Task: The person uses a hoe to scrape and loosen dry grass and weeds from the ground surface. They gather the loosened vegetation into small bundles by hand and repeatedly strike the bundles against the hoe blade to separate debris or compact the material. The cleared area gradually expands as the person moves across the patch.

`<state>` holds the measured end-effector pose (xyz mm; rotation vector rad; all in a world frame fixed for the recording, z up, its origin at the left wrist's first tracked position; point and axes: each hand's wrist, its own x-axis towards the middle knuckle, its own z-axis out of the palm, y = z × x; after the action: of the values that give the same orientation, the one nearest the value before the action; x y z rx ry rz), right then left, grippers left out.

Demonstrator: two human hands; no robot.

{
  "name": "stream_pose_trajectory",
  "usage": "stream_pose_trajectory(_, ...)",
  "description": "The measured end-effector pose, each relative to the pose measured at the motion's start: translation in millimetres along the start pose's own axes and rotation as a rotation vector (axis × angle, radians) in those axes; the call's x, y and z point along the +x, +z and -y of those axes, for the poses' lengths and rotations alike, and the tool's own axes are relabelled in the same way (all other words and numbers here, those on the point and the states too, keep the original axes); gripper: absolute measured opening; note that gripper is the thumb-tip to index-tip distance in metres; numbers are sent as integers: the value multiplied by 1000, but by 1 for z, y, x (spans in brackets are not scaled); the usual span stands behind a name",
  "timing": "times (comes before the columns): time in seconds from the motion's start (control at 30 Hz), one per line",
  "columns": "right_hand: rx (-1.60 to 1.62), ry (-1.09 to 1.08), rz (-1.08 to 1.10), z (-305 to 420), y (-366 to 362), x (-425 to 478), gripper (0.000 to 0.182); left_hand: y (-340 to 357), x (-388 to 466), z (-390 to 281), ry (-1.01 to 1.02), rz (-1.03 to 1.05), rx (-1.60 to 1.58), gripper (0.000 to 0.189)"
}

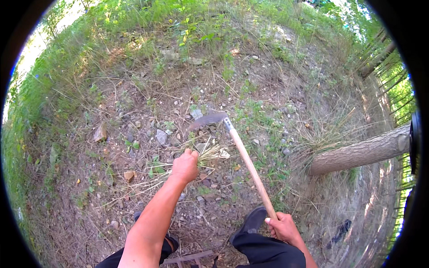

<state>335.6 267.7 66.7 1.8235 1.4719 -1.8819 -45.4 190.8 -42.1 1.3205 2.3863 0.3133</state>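
My left hand (186, 166) is closed in a fist around a bunch of dry grass stalks (211, 154). Cut-looking pale ends fan out on the right of the fist, and longer stems trail to its lower left. At the lower right, my right hand (283, 227) grips the wooden handle of a sickle (249, 164) near its butt end. The sickle's curved metal blade (208, 120) points left, just beyond the bunch and above stony ground. From this angle I cannot tell whether the blade touches the ground.
A tree trunk (360, 157) rises on the right, with a tuft of long grass (321, 137) at its base. Stones such as a brown rock (100, 133) lie scattered. My shoe (252, 219) is near the handle; a wooden frame (189, 257) shows between my legs.
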Motion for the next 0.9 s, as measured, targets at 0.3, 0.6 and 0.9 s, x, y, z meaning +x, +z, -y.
stream_pose_trajectory(0.3,43,-42,-3,-2,-3,6,25,2,37,-1,7,-257,123,62)
stream_pose_trajectory(0.6,-31,-5,5,-7,-3,16,28,-5,65,21,-280,-3,15,20)
stream_pose_trajectory(0.9,-191,21,-78,-18,-26,-22,30,-2,49,46,-367,-93,-136,23)
